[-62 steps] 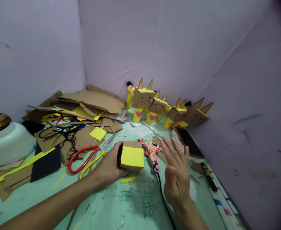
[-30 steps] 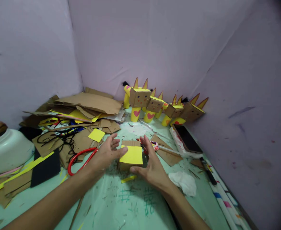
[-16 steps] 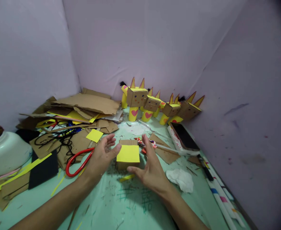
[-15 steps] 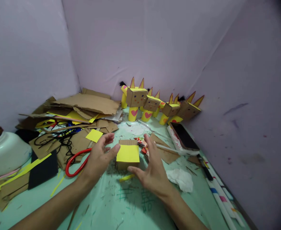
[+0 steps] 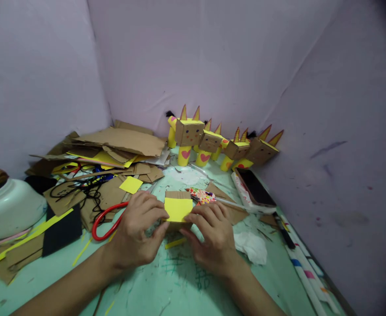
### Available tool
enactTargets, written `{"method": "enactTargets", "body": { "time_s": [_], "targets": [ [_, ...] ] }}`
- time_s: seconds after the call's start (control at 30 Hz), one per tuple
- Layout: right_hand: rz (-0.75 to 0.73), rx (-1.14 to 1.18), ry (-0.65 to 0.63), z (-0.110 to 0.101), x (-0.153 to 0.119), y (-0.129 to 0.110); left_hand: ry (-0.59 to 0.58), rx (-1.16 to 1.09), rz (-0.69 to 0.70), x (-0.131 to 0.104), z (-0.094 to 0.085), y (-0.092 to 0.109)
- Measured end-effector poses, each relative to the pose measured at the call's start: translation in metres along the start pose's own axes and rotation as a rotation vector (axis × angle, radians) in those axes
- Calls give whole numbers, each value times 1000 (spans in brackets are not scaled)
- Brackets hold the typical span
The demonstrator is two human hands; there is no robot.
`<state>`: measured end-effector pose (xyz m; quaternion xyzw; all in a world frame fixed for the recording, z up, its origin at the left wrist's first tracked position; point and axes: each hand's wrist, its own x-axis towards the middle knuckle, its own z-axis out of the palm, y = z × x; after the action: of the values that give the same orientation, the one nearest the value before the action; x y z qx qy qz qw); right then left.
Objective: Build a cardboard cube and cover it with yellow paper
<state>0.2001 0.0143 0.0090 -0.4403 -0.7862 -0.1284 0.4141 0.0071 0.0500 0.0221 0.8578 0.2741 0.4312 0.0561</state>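
Note:
A small cardboard box [image 5: 177,195] sits on the green table in front of me, a yellow paper piece [image 5: 179,210] lying over its top. My left hand [image 5: 143,228] grips the box's left front corner between thumb and fingers. At the right front corner, my right hand [image 5: 211,232] pinches the box the same way, fingertips on the yellow paper's edge. The hands partly hide the box's front and sides. Just left of my left hand show the red handles of scissors [image 5: 109,219]. A thin yellow strip [image 5: 175,243] lies before the box.
Cardboard scraps [image 5: 120,140] and black cord [image 5: 89,188] are heaped at the left, near a white pot [image 5: 12,208]. Cardboard and yellow paper animal figures [image 5: 189,131] stand along the back. At the right are a phone [image 5: 255,186], crumpled tissue [image 5: 251,247] and white tubes [image 5: 306,263].
Both hands were apart from the box with fingers spread. They have come inward and closed on its two front corners.

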Motion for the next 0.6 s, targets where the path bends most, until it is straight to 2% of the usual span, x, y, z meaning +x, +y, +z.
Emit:
{"method": "enactTargets", "body": {
  "time_s": [0.17,0.37,0.43,0.47,0.53,0.6],
  "targets": [
    [-3,-21,-22,-1,1,-2,-61,72,51,-3,-1,-1],
    [-10,0,-11,-1,-1,-5,-43,39,52,-4,-3,-1],
    [3,37,-3,-2,-2,-4,-13,-21,13,-5,-4,-5],
    [19,53,23,-3,-3,-2,8,-64,-58,-6,-4,-9],
    [90,57,123,-8,-4,5,6,-192,-303,-7,-1,-17],
    [252,27,196,-17,-3,14,-94,-367,-582,-8,7,-25]
  ]
}}
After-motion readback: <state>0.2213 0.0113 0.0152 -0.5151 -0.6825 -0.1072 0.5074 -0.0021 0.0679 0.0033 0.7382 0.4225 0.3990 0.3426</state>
